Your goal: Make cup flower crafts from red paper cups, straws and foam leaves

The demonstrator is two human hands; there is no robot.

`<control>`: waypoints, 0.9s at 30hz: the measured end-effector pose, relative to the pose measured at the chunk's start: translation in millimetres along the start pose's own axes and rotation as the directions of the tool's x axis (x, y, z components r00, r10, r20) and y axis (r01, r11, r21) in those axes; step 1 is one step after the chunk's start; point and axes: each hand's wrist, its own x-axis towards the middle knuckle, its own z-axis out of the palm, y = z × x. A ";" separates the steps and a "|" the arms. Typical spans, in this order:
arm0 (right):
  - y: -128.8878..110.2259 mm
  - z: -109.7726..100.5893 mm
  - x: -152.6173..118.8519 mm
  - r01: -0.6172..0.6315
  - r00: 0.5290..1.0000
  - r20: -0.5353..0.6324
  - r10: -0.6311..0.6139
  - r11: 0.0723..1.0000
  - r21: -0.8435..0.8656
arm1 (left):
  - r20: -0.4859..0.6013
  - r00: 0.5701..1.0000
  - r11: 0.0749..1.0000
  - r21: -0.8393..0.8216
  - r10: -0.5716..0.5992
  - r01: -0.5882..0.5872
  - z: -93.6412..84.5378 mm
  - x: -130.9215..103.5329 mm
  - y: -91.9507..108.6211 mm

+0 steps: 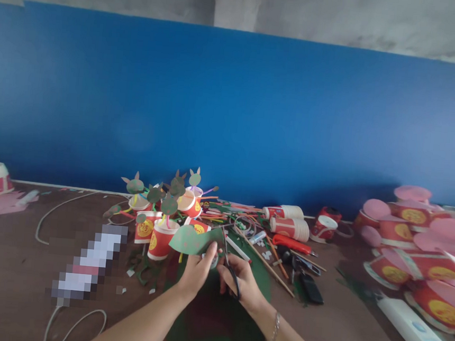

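My left hand [199,270] pinches a piece of green paper [194,242] with a curved outline, just in front of the paper cups. In my right hand [243,283] is a pair of scissors [232,277], my fingers in its dark handles and its blades pointing up beside the paper's right edge. Whether the blades touch the paper I cannot tell. Beyond my left hand stand red paper cups [161,239] with green paper animal heads [169,204] on stems. A dark green sheet [214,323] lies on the table under my hands.
Stacked paper cups [289,228], a red-handled cutter [291,244], a wooden stick [270,267] and a black object [311,288] lie to the right. Cups with pink paper discs [401,228] and a white power strip [420,336] are at far right. A cable [46,213] curls left.
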 end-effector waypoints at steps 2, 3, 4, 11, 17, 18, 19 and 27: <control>1.9 -0.7 -0.3 -0.005 1.000 0.004 0.005 1.000 -0.003 | 0.013 1.000 1.000 -0.008 -0.007 0.007 -0.8 0.8 -2.9; 2.6 -0.8 -0.5 -0.006 1.000 0.005 0.006 1.000 -0.004 | 0.021 1.000 1.000 -0.011 -0.004 0.004 -1.1 1.2 -4.2; 3.0 -0.8 -0.7 -0.004 1.000 0.005 0.004 1.000 -0.004 | 0.030 1.000 1.000 -0.013 0.003 -0.002 -1.4 1.6 -5.2; -2.1 1.4 -0.4 0.013 1.000 -0.019 -0.013 1.000 -0.009 | 0.003 1.000 1.000 -0.029 0.001 -0.001 -1.0 1.9 -1.0; 1.0 -0.4 -0.4 -0.012 1.000 -0.007 0.012 1.000 -0.025 | 0.035 0.999 0.999 -0.043 -0.006 0.008 -1.1 3.0 -3.1; 1.3 -0.7 -0.6 -0.014 1.000 -0.003 0.014 1.000 -0.024 | 0.043 0.999 0.999 -0.042 -0.006 0.008 -1.1 3.1 -3.6; 1.4 -0.9 -0.7 -0.011 1.000 -0.001 0.011 1.000 -0.023 | 0.048 0.999 0.999 -0.042 -0.003 0.005 -1.1 3.1 -3.8; -0.2 -1.8 0.7 0.003 1.000 -0.005 -0.003 1.000 -0.027 | 0.038 0.999 1.000 -0.025 0.011 -0.010 -2.1 3.5 -1.2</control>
